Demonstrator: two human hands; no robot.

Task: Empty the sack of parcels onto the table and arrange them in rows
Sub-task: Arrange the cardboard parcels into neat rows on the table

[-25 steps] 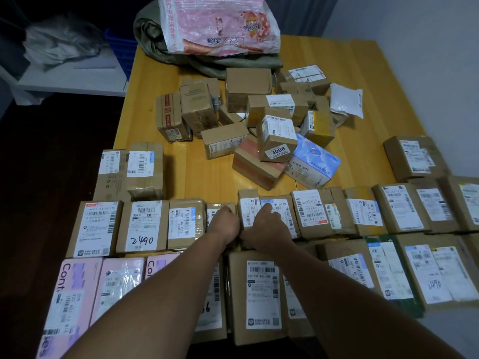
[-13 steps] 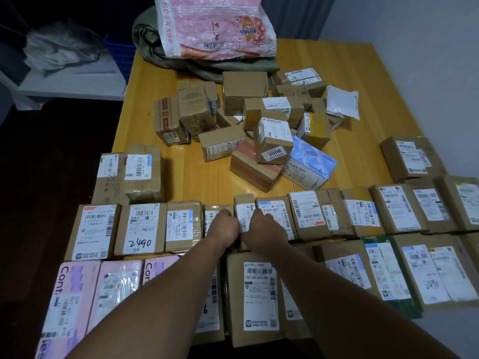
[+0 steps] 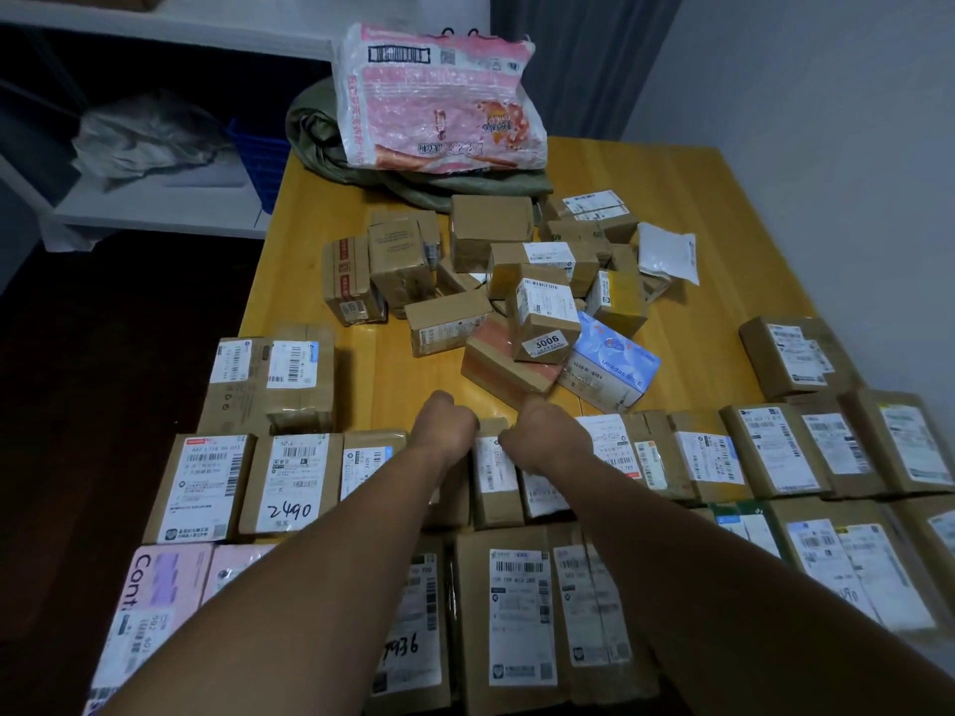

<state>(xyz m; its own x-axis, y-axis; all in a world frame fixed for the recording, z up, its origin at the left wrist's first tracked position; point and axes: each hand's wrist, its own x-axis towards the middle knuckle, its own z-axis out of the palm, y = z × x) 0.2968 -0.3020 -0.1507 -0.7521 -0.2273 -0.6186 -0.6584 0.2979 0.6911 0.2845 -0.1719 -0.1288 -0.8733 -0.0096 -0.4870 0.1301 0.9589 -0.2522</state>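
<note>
Both hands hover side by side over the middle of the second row of parcels (image 3: 765,452), backs turned to the camera. The left hand (image 3: 445,427) and the right hand (image 3: 549,431) flank a narrow brown parcel (image 3: 495,470) standing in that row. The fingers of both bend down and away over the far edge of the row, hidden behind the knuckles, so whether they grip a parcel or only rest there cannot be told. A nearer row (image 3: 522,612) of larger boxes lies under the forearms, with pink parcels (image 3: 160,586) at its left end. To the left in the second row sits a box marked 2490 (image 3: 292,483). Farther off, in the middle of the yellow wooden table (image 3: 697,209), lies a loose heap of parcels (image 3: 491,261) – among them a tilted box marked 3006 (image 3: 545,323), a blue-and-white carton (image 3: 612,369) and a white pouch (image 3: 666,253). The olive sack (image 3: 320,142) lies crumpled at the far end of the table, a pink-and-white plastic bag (image 3: 439,100) resting on it.
</note>
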